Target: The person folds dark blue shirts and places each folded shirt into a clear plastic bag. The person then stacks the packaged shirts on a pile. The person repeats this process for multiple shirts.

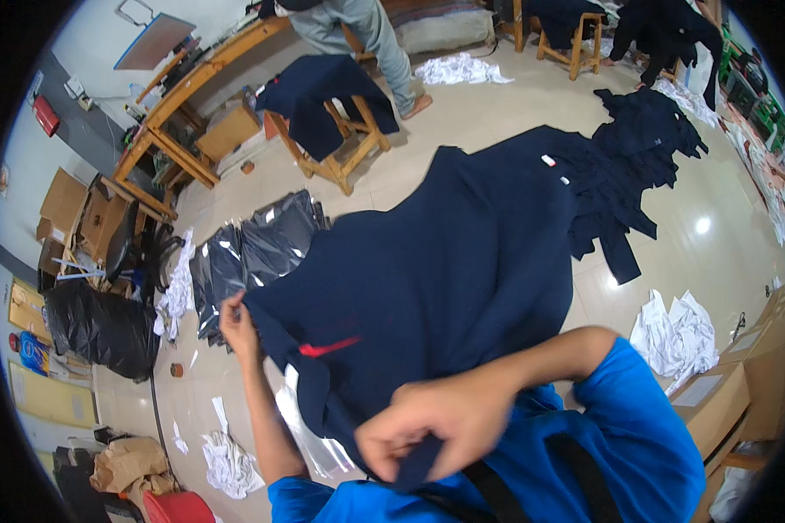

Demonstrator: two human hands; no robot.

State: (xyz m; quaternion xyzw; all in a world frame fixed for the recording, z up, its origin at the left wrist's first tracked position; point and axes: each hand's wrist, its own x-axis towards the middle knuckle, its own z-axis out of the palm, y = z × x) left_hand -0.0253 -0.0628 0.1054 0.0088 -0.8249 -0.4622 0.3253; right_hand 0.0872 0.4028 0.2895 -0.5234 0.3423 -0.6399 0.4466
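A navy fabric garment point(392, 274) is spread out in front of me, with a small red patch or mark point(327, 346) on it. My left hand point(238, 323) pinches its far left edge between thumb and fingers. Close to my body, my right hand point(448, 415) is curled around a bunched part of the same garment; motion blurs this hand. A sheet of clear plastic point(311, 431) shows beneath the garment's near left edge. What the garment rests on is mostly hidden.
Dark plastic-wrapped packs point(255, 248) lie beyond my left hand. Navy garments point(647, 144) are heaped at the far right. A wooden stool point(340, 167) draped with navy cloth stands near a person's bare foot point(418, 106). White cloth point(674, 333) and cardboard boxes point(713, 392) are at right.
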